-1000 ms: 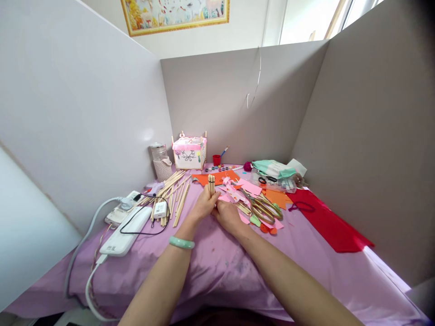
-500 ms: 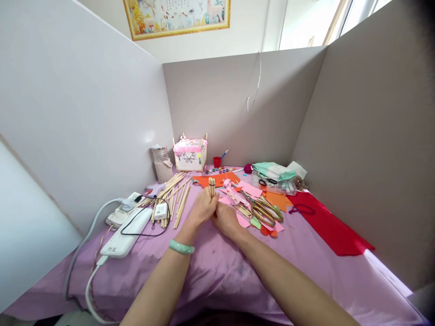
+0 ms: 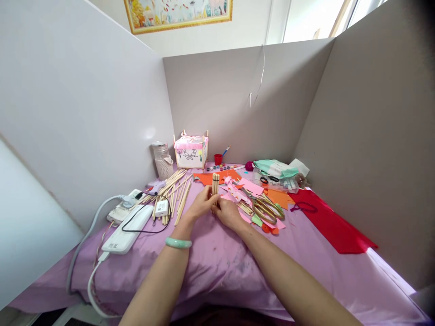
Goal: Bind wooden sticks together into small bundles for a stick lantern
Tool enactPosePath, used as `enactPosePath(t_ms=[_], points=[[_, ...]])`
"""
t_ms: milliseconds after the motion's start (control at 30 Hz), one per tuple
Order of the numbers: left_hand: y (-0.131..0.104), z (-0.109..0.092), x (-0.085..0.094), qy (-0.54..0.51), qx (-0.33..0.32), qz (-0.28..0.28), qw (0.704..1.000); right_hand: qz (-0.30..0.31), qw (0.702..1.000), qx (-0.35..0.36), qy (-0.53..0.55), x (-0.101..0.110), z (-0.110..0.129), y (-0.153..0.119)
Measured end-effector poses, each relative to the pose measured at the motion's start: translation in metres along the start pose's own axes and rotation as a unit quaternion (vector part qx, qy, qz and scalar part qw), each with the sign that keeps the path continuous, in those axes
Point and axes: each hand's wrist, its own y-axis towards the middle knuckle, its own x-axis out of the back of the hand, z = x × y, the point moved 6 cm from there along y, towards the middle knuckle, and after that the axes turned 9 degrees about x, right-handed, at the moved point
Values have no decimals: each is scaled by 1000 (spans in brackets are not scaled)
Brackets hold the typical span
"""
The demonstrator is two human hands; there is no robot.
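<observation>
My left hand point(image 3: 202, 203) is closed around a small upright bundle of wooden sticks point(image 3: 215, 183), with a dark band round them near the top. Pressed against it, my right hand point(image 3: 227, 212) is closed at the lower part of the bundle; its fingertips and the sticks' lower ends are hidden. Just right of my hands lie pink paper scraps point(image 3: 234, 192) and large gold-handled scissors point(image 3: 268, 210). More loose wooden sticks point(image 3: 181, 199) are spread out to the left of my hands.
A white power bank point(image 3: 127, 231) with cables and a white adapter point(image 3: 161, 208) lie at left. At the back stand a jar point(image 3: 162, 160), a decorated paper lantern box point(image 3: 190, 154) and a red cup point(image 3: 218, 159). Red cloth point(image 3: 333, 222) lies right; grey panels point(image 3: 231, 104) enclose the table.
More of the stick bundle shows above my hands than before. My left hand's fingers have loosened a little and shifted, and the view has tilted slightly.
</observation>
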Motion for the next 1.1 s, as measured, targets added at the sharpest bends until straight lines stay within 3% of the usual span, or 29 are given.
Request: enactPosePath(t_ms=[100,500,600,700,833,1100], points=[[1,2,3,-69,7,26,997,-12,999,2,31,0,-5,0],[4,10,12,-217,74,22,973,-68,983,76,156,14,-1,3],[4,13,9,-259,97,38,960,-63,980,58,178,11,-4,3],[4,17,11,-292,110,14,950,-71,978,39,192,10,-6,2],[5,22,14,-300,125,-16,945,-80,976,28,201,11,-5,2],[7,26,10,-291,143,0,946,-88,973,10,212,10,-11,3]])
